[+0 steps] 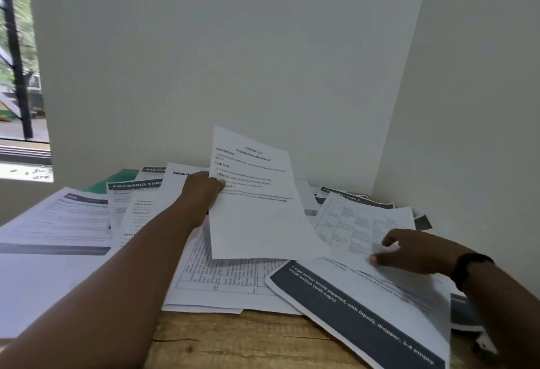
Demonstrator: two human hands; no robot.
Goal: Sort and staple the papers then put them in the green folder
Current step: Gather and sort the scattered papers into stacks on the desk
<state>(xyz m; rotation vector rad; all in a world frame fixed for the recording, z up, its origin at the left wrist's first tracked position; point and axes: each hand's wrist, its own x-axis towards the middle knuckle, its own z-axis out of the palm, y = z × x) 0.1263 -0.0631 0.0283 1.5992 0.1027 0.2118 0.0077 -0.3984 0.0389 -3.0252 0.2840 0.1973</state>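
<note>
Papers (233, 275) lie strewn over the desk (233, 342); our left hand (203, 190) pinches one lifted sheet (257, 208), our right hand (415, 252) rests loosely curled on another. We should match headings before stacking.
</note>
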